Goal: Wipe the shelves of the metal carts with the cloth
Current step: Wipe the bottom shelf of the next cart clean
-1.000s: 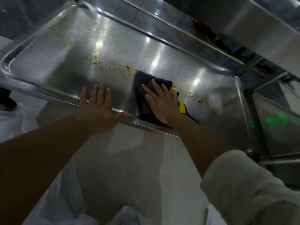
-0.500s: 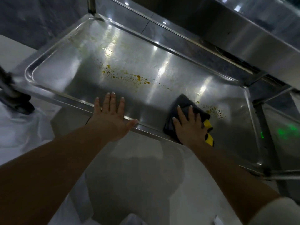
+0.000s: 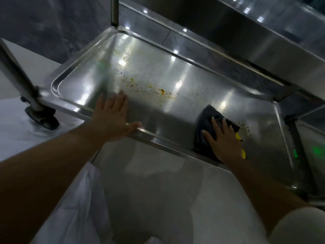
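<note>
A metal cart shelf (image 3: 84,73) with a raised rim fills the middle of the head view. Orange-yellow stains (image 3: 158,91) run across its centre, and smaller specks (image 3: 245,126) lie at the right. A dark cloth (image 3: 204,124) with a yellow edge lies on the shelf near the front right rim. My right hand (image 3: 222,140) presses flat on the cloth with straight fingers. My left hand (image 3: 112,117) rests flat over the front rim, fingers spread, thumb along the edge.
An upper shelf (image 3: 263,43) overhangs at the top right. Cart posts stand at the back left (image 3: 114,11) and front left (image 3: 19,80), with a black caster (image 3: 42,117) on the floor. A second cart with a green light (image 3: 295,153) adjoins at the right.
My right hand slid the cloth from the shelf's centre to the right front corner, uncovering the central stains. My left hand stayed on the front rim. The view shifted left and down.
</note>
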`<state>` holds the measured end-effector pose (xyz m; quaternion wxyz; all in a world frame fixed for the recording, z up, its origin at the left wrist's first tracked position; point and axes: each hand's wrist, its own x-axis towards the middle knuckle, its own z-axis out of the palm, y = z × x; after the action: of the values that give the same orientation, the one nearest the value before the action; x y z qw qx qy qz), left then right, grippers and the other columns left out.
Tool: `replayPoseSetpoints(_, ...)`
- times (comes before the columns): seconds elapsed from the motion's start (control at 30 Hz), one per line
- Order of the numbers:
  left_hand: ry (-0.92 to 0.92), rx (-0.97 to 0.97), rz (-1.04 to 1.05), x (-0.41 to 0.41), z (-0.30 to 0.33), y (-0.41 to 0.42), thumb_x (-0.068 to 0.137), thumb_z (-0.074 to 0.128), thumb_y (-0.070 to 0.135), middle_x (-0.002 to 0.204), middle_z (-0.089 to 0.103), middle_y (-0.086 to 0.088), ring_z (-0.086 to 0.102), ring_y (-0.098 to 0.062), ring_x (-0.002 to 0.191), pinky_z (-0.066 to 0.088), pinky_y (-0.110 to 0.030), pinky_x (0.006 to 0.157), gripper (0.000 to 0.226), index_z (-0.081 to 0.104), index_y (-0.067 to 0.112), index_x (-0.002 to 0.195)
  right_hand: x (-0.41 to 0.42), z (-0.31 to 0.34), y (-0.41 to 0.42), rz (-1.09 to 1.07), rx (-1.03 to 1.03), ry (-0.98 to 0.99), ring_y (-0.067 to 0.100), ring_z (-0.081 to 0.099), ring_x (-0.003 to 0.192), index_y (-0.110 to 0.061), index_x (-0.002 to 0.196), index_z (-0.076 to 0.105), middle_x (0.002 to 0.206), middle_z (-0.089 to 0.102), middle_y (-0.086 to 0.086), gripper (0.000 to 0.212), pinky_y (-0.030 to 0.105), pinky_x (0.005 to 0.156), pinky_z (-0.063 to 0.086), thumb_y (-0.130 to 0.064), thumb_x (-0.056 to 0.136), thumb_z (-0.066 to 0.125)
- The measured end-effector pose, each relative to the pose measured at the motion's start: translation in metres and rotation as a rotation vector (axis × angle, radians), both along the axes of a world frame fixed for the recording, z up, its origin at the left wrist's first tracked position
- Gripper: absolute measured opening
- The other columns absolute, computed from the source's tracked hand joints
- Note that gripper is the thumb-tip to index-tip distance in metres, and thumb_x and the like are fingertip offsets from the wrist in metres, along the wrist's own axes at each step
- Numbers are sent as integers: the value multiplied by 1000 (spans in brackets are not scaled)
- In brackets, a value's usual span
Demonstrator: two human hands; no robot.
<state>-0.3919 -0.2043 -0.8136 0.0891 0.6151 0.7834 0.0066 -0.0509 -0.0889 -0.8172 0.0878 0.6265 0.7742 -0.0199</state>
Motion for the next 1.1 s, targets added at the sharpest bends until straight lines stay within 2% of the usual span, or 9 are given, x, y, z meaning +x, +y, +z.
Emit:
replayPoseSetpoints(0.07,50,-76,93,-26,1,-2,59,-1,90,160,-13,-12,-9,-29,147,-7,-53,116,124,-6,7,151,7,-3,-4,-67,43,21,31,12,145,-43,149,3,161,6,3,72,58,110,24,-72,85,18)
replayPoseSetpoints(0.2,-18,-171,158,-40,-5,-3,51,1,97,157,-22,-16,-19,-29,145,-7,-53,116,136,-15,4,148,-21,-5,-5,-99,41,38,30,9,146,-35,151,2,161,5,4,71,59,111,21,-67,90,19)
replayPoseSetpoints(0.33,-74,-212,135,-43,-7,-1,50,5,99,156,-25,-17,-21,-31,144,-9,-54,115,138,-20,3,146,-78,-2,11,67,18,67,31,4,146,-31,151,4,161,3,5,67,62,111,17,-60,92,13)
replayPoseSetpoints(0.43,-105,-261,118,-47,-9,-1,40,8,103,154,-30,-17,-28,-31,142,-14,-54,112,148,-25,4,144,-143,1,34,175,-40,198,24,1,147,-33,151,6,161,1,-3,61,59,116,6,-56,96,15)
replayPoseSetpoints(0.57,-126,-321,128,-51,-6,4,36,19,105,151,-36,-16,-34,-31,139,-19,-53,110,154,-29,4,142,-224,5,40,267,-154,354,16,4,147,-41,149,4,160,4,-14,52,55,114,7,-51,100,16)
replayPoseSetpoints(0.7,-136,-388,129,-47,0,4,44,30,102,150,-38,-17,-36,-31,137,-20,-54,109,151,-30,4,141,-218,-2,10,560,8,119,18,9,147,-36,151,4,161,5,-5,56,54,113,19,-51,98,13)
replayPoseSetpoints(0.8,-138,-426,142,-39,2,0,49,34,100,147,-40,-19,-36,-33,137,-19,-58,110,149,-32,2,140,-201,-2,-3,640,54,71,22,13,146,-38,150,6,160,10,-1,63,52,110,26,-59,91,1)
replayPoseSetpoints(0.97,-152,-413,149,-33,3,-2,52,37,98,146,-41,-21,-38,-35,135,-18,-59,110,148,-32,2,140,-236,-6,29,479,-32,73,27,4,146,-50,145,-4,161,-1,-2,66,61,110,15,-75,85,7)
replayPoseSetpoints(1.1,-166,-394,142,-35,1,-1,49,40,98,147,-40,-20,-38,-34,135,-20,-58,110,150,-30,3,141,-285,-12,42,314,-78,103,31,-4,146,-55,142,-6,161,-7,-2,61,69,107,5,-75,86,9)
